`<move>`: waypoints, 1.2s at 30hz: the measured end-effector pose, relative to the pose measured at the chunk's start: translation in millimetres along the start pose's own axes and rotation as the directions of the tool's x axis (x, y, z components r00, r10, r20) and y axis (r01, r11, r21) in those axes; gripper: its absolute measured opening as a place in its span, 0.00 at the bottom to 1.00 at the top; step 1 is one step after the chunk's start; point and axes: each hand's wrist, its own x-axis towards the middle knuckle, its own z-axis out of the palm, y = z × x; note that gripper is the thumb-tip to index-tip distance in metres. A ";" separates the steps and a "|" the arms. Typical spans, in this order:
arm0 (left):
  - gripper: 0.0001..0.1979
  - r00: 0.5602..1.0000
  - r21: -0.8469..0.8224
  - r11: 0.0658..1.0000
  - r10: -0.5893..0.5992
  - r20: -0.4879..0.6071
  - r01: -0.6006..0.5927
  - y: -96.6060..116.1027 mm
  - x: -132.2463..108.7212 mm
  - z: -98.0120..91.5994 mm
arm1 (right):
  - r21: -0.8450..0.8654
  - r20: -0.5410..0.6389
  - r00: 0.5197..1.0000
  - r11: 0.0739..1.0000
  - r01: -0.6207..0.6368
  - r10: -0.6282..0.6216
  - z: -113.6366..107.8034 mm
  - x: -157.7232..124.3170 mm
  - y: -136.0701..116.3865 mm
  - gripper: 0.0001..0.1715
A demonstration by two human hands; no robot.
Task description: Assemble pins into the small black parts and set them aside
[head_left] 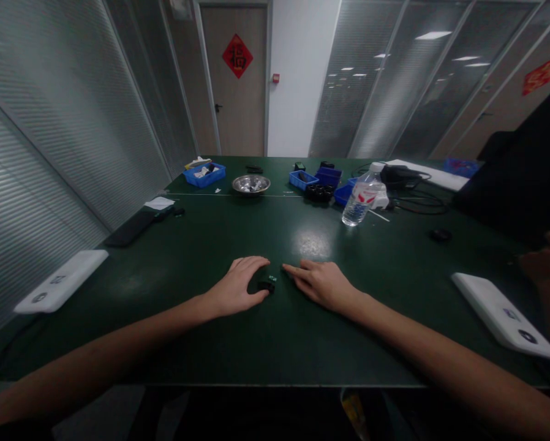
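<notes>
Fingers of the left hand (233,286) stand apart from its thumb; those of the right hand (327,285) part loosely. Blind-covered partitions (73,98) flank a dark green table (220,236) bearing a water bottle (358,205), a metal bowl (251,192) and, between left thumb and fingers, a small black piece (266,286).

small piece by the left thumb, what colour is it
The small piece looks black, with green beside it, in the head view.

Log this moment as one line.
left hand: open, curved about small dark object, contact unclear | right hand: apart from object, fingers pointing toward left hand | water bottle: on table, beyond right hand
</notes>
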 end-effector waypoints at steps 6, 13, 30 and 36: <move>0.34 0.999 0.043 0.999 -0.017 0.031 0.015 -3.8 0.5 2.6 | 0.046 -0.078 0.996 0.998 -0.043 0.047 5.9 -0.6 4.5 0.21; 0.18 0.999 -0.066 0.997 0.047 0.008 -0.047 -1.9 -1.4 -2.3 | 0.121 -0.117 0.990 0.990 -0.067 0.082 8.2 0.8 4.5 0.18; 0.12 0.986 -0.003 0.994 0.105 0.128 -0.105 -31.1 -2.5 -34.1 | 0.152 -0.085 0.992 0.985 -0.083 0.097 0.6 -0.7 4.2 0.18; 0.17 0.964 0.206 0.943 -0.244 -0.101 0.260 -136.1 -23.3 -98.8 | 0.164 -0.074 0.993 0.983 -0.082 0.095 -0.8 -1.1 5.5 0.18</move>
